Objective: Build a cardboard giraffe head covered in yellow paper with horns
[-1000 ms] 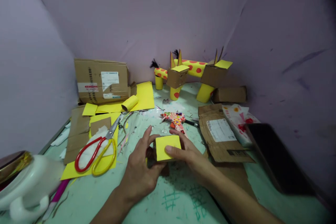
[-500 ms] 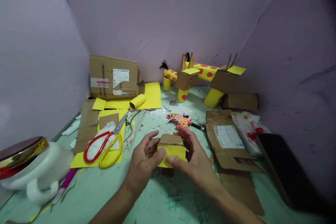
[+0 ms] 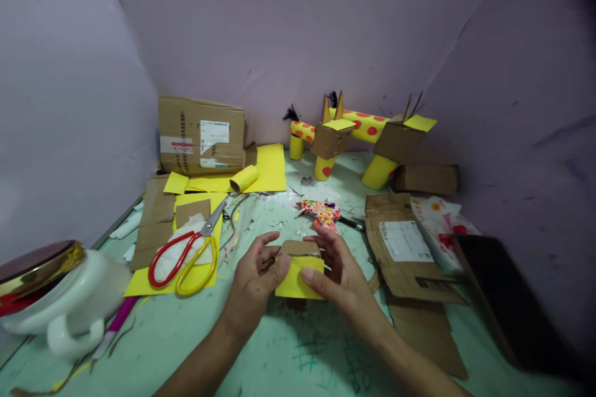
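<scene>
Between my hands, low in the middle of the view, is a small cardboard box (image 3: 299,249) with a yellow paper piece (image 3: 298,282) on its near side. My left hand (image 3: 256,276) is around the left side, its thumb on the yellow paper's upper left. From the right, my right hand (image 3: 342,273) has its thumb pressed on the paper's front, its other fingers curled beyond the box. Something dark, partly hidden, shows beneath the paper. Red-and-yellow-handled scissors (image 3: 205,234) lie open to the left.
Spotted cardboard animals (image 3: 333,139) stand at the back. A cardboard box (image 3: 186,136) leans at the back left. Floral-patterned object (image 3: 323,212) lies beyond my hands. At left is a white pot (image 3: 77,298); at right are flattened cardboard (image 3: 405,273) and a dark phone-like object (image 3: 507,304).
The box and yellow paper have shifted slightly left between my hands. My left thumb has moved a little left and up, and my right thumb now sits higher on the paper.
</scene>
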`<action>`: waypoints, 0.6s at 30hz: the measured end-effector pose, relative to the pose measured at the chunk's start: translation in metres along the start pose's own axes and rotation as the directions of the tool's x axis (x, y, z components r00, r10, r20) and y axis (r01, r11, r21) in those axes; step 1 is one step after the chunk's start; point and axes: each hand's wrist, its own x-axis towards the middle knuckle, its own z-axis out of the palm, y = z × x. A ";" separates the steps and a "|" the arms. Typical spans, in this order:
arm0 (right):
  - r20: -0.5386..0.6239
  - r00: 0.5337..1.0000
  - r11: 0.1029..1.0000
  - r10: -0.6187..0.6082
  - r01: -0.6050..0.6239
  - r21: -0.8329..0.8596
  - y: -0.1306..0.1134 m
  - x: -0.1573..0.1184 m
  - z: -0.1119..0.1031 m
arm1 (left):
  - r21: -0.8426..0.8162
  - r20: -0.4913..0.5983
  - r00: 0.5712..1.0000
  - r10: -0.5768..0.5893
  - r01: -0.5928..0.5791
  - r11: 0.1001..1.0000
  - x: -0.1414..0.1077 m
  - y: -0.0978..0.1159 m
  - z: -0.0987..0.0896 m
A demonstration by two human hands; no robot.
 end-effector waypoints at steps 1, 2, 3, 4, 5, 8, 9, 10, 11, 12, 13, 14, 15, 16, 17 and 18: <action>0.000 1.000 1.000 0.001 -0.001 0.014 0.000 0.000 0.000 | -0.005 -0.004 1.000 -0.004 0.004 1.000 0.000 0.000 0.000; -0.003 1.000 1.000 0.000 0.000 0.028 0.000 0.001 0.000 | -0.019 -0.002 1.000 -0.010 0.010 1.000 0.000 0.000 0.000; -0.006 1.000 0.999 -0.004 0.004 0.037 0.000 0.001 0.000 | -0.040 0.007 1.000 -0.013 0.014 0.999 0.000 0.000 0.000; -0.011 1.000 0.999 -0.008 0.009 0.041 0.001 0.002 0.000 | -0.062 0.021 1.000 -0.013 0.014 0.998 0.000 0.000 0.000; -0.014 1.000 0.999 -0.013 0.014 0.038 0.001 0.002 0.000 | -0.076 0.039 0.999 -0.011 0.014 0.997 0.001 -0.001 0.000; -0.008 1.000 1.000 -0.017 0.017 0.018 0.002 0.002 -0.001 | -0.057 0.072 0.997 -0.020 0.024 0.998 0.002 -0.001 -0.001; -0.003 1.000 1.000 -0.015 0.015 0.013 0.001 0.002 -0.001 | -0.050 0.070 0.997 -0.030 0.033 0.998 0.002 -0.001 -0.001; 0.003 1.000 1.000 -0.016 0.016 0.011 0.001 0.002 -0.001 | -0.050 0.062 0.997 -0.036 0.040 0.998 0.003 -0.001 -0.001; 0.006 1.000 1.000 -0.018 0.018 0.013 0.001 0.001 -0.001 | -0.059 0.050 0.998 -0.037 0.040 0.997 0.003 -0.001 -0.001; 0.008 1.000 1.000 -0.021 0.021 0.017 0.001 0.001 -0.001 | -0.073 0.040 0.999 -0.035 0.038 0.997 0.002 0.000 -0.001; 0.006 1.000 1.000 -0.022 0.022 0.020 0.000 0.001 0.000 | -0.088 0.034 0.999 -0.033 0.036 0.996 0.002 0.000 -0.001; 0.000 1.000 0.999 -0.023 0.023 0.022 0.000 0.001 0.000 | -0.097 0.032 0.999 -0.032 0.035 0.995 0.002 0.000 -0.001; -0.005 1.000 1.000 -0.023 0.023 0.021 0.000 0.001 0.000 | -0.101 0.035 0.999 -0.034 0.037 0.994 0.002 0.000 -0.001; -0.013 1.000 1.000 -0.024 0.024 0.016 0.001 0.002 0.000 | -0.101 0.039 0.999 -0.038 0.042 0.994 0.001 0.001 0.000; -0.019 0.999 1.000 -0.026 0.026 0.010 0.001 0.002 -0.001 | -0.097 0.043 0.998 -0.042 0.046 0.994 0.001 0.000 0.001; -0.024 0.999 1.000 -0.027 0.027 0.004 0.002 0.003 -0.001 | -0.089 0.045 0.998 -0.042 0.046 0.995 0.000 0.000 0.001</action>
